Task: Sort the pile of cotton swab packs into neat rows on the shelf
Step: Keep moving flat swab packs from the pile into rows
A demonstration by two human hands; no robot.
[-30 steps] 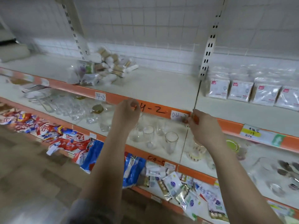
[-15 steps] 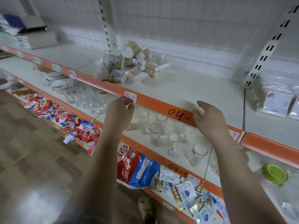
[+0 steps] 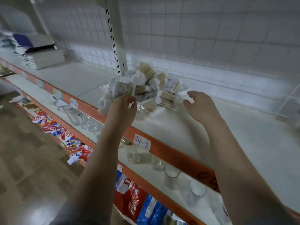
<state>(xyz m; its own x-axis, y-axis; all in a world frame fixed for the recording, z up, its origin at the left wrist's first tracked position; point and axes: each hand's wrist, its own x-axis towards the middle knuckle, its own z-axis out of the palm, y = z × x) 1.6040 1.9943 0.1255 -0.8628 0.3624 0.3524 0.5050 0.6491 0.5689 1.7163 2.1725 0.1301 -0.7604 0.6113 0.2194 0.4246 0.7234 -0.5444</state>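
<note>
Both forearms bare and extended forward and upward from the lower edge of the view, roughly parallel. Left hand [image 3: 121,106]: knuckles toward the camera, fingers curled inward, thumb and forefinger tips close together; whether they pinch anything cannot be told through the blur. Right hand [image 3: 200,105]: palm facing left, fingers loosely bent and apart, thumb extended, gripping nothing
</note>
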